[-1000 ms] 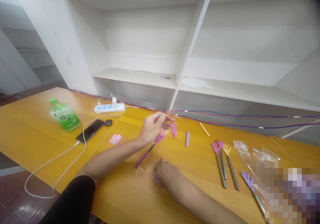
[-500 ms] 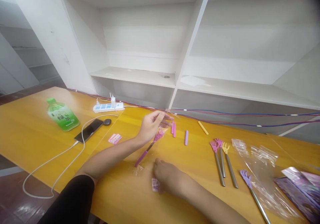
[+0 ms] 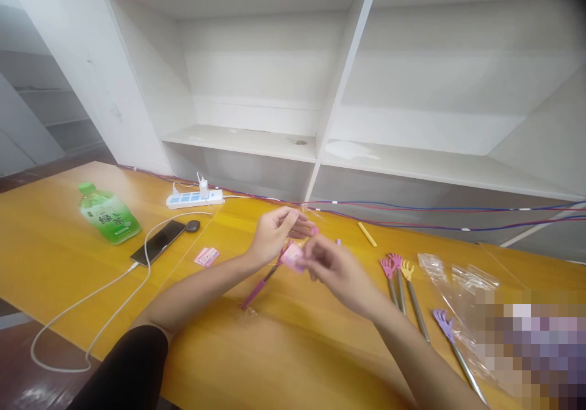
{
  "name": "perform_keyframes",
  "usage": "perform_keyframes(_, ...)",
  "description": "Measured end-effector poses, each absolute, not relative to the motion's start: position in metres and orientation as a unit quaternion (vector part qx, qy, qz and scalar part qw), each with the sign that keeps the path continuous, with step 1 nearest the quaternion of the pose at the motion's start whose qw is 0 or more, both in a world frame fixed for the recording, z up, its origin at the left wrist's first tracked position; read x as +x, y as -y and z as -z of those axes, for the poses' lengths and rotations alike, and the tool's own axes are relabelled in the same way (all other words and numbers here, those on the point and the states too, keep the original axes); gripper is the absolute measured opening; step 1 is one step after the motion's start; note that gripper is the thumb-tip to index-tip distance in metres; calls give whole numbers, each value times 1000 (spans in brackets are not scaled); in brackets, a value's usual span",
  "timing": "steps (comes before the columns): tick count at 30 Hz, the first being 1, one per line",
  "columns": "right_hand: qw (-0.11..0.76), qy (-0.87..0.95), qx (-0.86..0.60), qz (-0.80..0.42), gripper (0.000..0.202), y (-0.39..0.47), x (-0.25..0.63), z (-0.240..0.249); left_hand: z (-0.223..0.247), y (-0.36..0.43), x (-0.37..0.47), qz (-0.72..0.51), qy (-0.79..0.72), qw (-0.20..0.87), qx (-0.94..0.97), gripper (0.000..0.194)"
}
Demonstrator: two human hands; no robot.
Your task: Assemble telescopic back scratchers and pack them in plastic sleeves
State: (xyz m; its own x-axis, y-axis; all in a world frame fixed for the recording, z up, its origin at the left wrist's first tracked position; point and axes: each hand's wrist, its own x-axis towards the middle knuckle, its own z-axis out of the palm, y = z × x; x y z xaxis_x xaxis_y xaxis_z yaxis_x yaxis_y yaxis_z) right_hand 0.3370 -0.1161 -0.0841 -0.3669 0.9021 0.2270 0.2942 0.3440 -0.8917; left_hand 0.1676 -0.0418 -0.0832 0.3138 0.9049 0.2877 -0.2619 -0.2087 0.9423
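Note:
My right hand (image 3: 332, 269) pinches a small pink card (image 3: 293, 257), blurred by motion, close to my left hand. My left hand (image 3: 279, 233) is raised with its fingers stretched out and the thumb lying above them. Just below it slants a pink back scratcher (image 3: 254, 293) with a claw head and pink handle, its head partly behind the card. Clear plastic (image 3: 249, 316) glints around its lower end; whether my left fingers touch this plastic I cannot tell.
Back scratchers with pink, yellow (image 3: 414, 294) and purple (image 3: 455, 343) heads lie right, beside clear bags (image 3: 462, 288). A yellow tube (image 3: 367, 234) lies behind. Pink cards (image 3: 207, 257), a phone (image 3: 158, 243), green bottle (image 3: 110, 215) and power strip (image 3: 195, 199) are left. Shelving (image 3: 238, 144) stands behind.
My right hand has risen from the table with the pink card and moved up beside my left hand. My left hand has stayed nearly in place.

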Motion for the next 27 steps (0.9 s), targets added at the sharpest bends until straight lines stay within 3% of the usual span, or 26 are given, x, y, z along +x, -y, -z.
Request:
perform_keyframes(3, 507, 645, -394, -414, 36, 106, 352, 75, 86, 44, 168, -509, -281, 565, 585, 49)
perform_keyframes(7, 567, 608, -402, -383, 44, 101, 356, 75, 89, 47, 170, -493, -267, 583, 588, 49)
perform_keyframes(16, 649, 598, -414, -224, 28, 102, 351, 82, 92, 46, 170, -489, -271, 578, 595, 49)
perform_keyframes(21, 659, 595, -406, -215, 29, 99, 352, 86, 90, 49, 171, -491, -266, 584, 589, 47)
perform_keyframes(27, 594, 660, -433, -153, 22, 97, 356, 88, 91, 47, 171, -490, -275, 579, 590, 47)
